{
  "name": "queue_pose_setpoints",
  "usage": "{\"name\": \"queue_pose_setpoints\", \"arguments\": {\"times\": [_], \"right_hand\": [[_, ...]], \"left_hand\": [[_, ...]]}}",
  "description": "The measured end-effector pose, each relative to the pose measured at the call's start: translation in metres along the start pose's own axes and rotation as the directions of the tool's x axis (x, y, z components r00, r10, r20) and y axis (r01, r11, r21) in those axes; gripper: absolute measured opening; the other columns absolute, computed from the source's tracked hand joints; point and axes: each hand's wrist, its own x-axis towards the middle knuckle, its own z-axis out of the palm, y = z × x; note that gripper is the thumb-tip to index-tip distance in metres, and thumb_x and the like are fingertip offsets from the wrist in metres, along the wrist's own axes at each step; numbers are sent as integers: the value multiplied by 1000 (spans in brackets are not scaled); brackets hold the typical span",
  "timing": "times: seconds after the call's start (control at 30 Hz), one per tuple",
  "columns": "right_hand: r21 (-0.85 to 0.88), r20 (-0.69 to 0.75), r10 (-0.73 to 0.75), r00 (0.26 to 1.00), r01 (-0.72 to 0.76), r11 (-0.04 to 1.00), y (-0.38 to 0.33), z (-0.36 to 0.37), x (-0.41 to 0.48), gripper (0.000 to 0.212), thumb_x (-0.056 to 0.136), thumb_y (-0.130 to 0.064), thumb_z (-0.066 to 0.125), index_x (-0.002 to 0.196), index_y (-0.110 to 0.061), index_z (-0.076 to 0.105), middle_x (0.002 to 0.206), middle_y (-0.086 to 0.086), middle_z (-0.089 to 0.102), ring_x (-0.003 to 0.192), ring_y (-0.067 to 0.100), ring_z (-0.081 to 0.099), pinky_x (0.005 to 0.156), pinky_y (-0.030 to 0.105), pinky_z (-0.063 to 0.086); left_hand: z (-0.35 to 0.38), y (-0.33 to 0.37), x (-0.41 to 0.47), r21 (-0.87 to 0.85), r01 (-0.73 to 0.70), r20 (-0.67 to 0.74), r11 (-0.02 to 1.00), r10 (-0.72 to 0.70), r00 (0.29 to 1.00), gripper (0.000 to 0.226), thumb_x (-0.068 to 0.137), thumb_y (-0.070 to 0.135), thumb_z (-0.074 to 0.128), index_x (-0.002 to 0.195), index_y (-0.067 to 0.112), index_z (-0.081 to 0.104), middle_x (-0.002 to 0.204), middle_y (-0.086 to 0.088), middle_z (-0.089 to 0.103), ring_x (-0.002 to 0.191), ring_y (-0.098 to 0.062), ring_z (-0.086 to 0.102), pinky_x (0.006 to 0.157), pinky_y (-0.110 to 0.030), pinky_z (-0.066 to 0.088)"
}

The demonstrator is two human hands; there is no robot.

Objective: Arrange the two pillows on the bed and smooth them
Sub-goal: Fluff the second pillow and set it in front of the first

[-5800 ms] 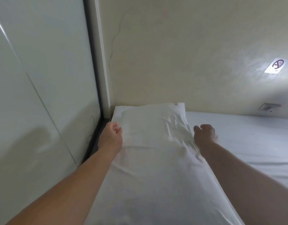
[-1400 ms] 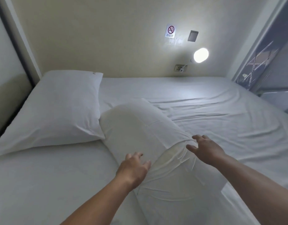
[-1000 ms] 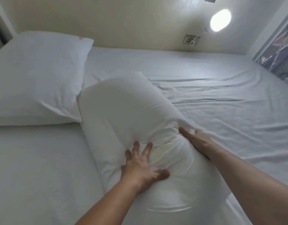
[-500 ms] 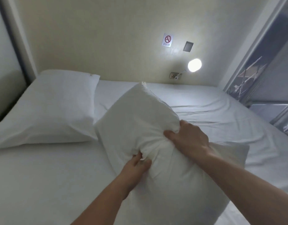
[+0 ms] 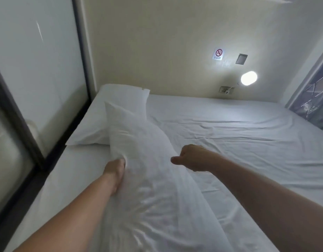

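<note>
The left hand [image 5: 115, 170] is clamped on the near-left edge of the second pillow [image 5: 148, 160], fingers buried in a bunch of the fabric. The right hand [image 5: 191, 157] is loosely curled with the thumb out, just beside the pillow's right flank; whether it still touches the cloth cannot be told, and it grips nothing visible. Half a second ago both hands had that pillow bunched and lifted off the bed; now it lies long, stretching away from the hands, its far corner overlapping the first pillow [image 5: 109, 113]. So the carry looks nearly over, but the pillow is slanted and rumpled, not yet side by side with its mate.

Beyond the left hand, the first pillow sits flat at the head of the bed [image 5: 229, 142], tucked toward the glass panel [image 5: 40, 73]. Beyond the right hand the sheet is creased but bare, giving room to swing the second pillow over. On the wall past both hands are a lamp [image 5: 248, 78], a socket [image 5: 225, 89] and a no-smoking sign [image 5: 218, 53]. Nothing blocks the way except the overlap itself.
</note>
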Motion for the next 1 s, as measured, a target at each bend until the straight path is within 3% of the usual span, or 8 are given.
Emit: {"name": "queue_pose_setpoints", "arguments": {"times": [0.07,0.17,0.4,0.57,0.67,0.8,0.9,1.0], "right_hand": [[-105,-25,40,999,-43,994,23,29,11,60,86,-61,52,121,-13,55,120,8,62,113,29,55,92,42,46],[-32,20,111,994,-110,993,50,75,27,76,84,-65,51,143,-18,38,140,12,47,126,32,47,102,46,41],[321,95,235,967,-254,913,90,118,56,101,77,-68,59,153,-14,21,156,11,32,143,31,30,113,44,27],[573,173,153,973,-226,788,78,135,63,127,56,-80,66,155,-21,12,157,8,32,141,29,33,116,45,26],[511,176,210,962,-271,816,59,150,62,138,46,-84,69,154,-25,5,155,16,28,140,35,32,115,46,27],[312,38,273,961,-271,911,27,172,43,157,23,-99,49,151,-31,-10,163,10,1,149,30,6,114,55,22],[278,120,283,952,-306,911,-4,196,31,164,18,-102,41,149,-26,-20,163,10,-13,149,27,-11,113,59,12],[247,12,373,928,-364,898,-17,222,36,145,36,-95,44,152,-21,-3,159,14,15,146,29,13,110,53,17]], "left_hand": [[-20,-19,9,54,18,-109,998,-12,994,32,79,27,55,86,-1,66,98,-26,68,80,-34,63,71,-38,46],[-26,-42,26,261,66,-115,963,-37,993,60,82,40,57,125,-1,54,131,-24,56,113,-39,57,93,-41,45],[2,-82,47,357,98,-205,929,-24,978,113,62,61,77,149,23,16,147,-22,37,131,-41,42,109,-45,35],[4,-82,59,506,86,-238,858,43,970,122,52,68,78,145,17,17,142,-20,44,126,-40,48,103,-51,41],[12,-63,71,926,-255,79,280,515,853,112,67,60,67,151,28,0,160,-14,15,145,-36,21,113,-55,26],[55,-16,99,623,-643,767,-446,185,615,107,77,27,65,149,41,-13,163,4,-19,149,-28,-15,116,-58,-5],[90,11,127,449,-628,803,-636,-21,596,133,56,42,86,150,43,-8,163,5,-16,149,-28,-16,112,-61,-11],[104,9,156,423,-619,801,-662,-46,597,131,48,57,85,151,43,6,165,7,1,151,-25,-5,113,-60,-8]]}}
